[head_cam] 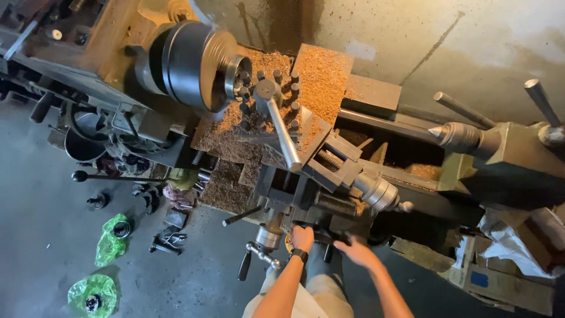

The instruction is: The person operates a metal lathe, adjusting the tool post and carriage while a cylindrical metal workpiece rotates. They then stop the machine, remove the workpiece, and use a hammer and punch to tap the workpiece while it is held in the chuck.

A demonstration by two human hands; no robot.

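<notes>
Floor, far left: two green bags (110,240), each with a dark metal part sitting on it, and loose black fittings scattered just right of them.

Ball-ended lever (120,176): long, thin, sticking out left from the lathe's lower body.

Chuck (197,62): large, dark, round, upper left of the lathe; blurred at the rim, so I cannot tell if it turns.

Tool post (268,97): just right of the chuck, ringed by bolt heads, with a bright handle (282,135) slanting toward me. Brown chips (321,76) lie thick on the carriage around it.

Crank (254,254): chrome with a black grip, low on the apron, just left of my left hand.

Left hand (302,237): watch at the wrist, fingers curled closed on a dark handwheel (318,235) at the near face of the apron. The wheel is mostly hidden behind both hands.

Right hand (358,250): fingers half open, laid over the same wheel's right side; whether it grips I cannot tell.

Cross-slide dial (376,191): silver, just above my right hand.

Tailstock (471,138): far right, pointed centre aimed left at the chuck, well apart from it.

Cardboard and white wrapping (506,259): piled below the tailstock.

Risks, as I judge them: the tool post stands close to the chuck, so feeding the carriage left could drive it into the jaws. The watch strap and loose chips could snag or cut near moving parts. Floor clutter at left invites a stumble.
</notes>
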